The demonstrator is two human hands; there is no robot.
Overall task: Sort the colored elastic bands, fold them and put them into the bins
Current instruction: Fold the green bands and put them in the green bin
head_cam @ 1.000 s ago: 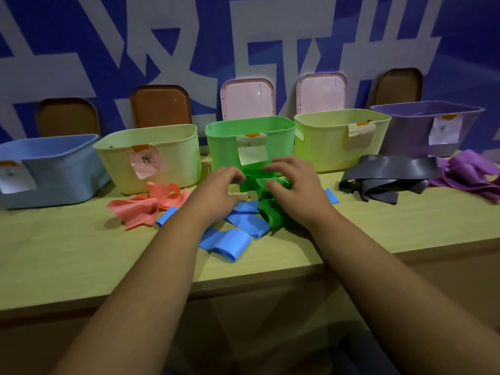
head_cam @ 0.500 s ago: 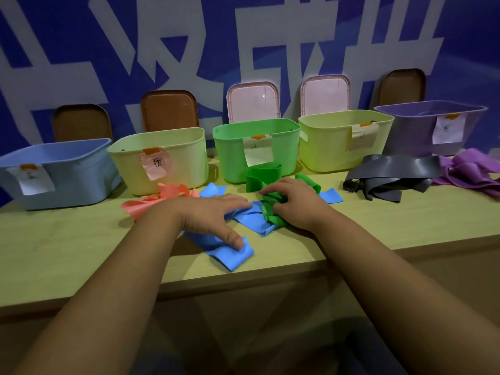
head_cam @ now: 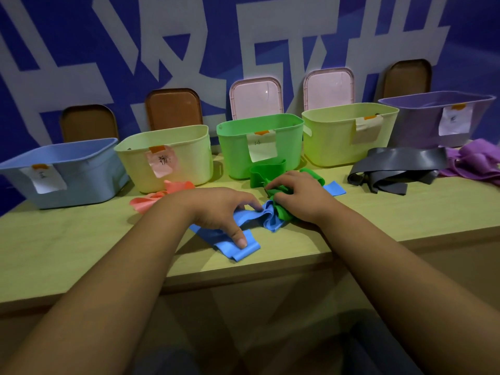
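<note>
Left hand (head_cam: pixel 221 209), off the green band (head_cam: pixel 266 170) since a second ago, presses the blue band (head_cam: pixel 249 253) flat on the bench (head_cam: pixel 81 239), near centre. Right hand (head_cam: pixel 300 197) grips the green band beside it. Both bands look soft, light and stretchy, and are probably best taken by an end loop.

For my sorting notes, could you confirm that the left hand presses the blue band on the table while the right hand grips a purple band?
Not quite: the right hand grips a green band, not a purple one; the purple bands lie at the far right. The left hand does press the blue band on the table. The head view shows this.
</note>
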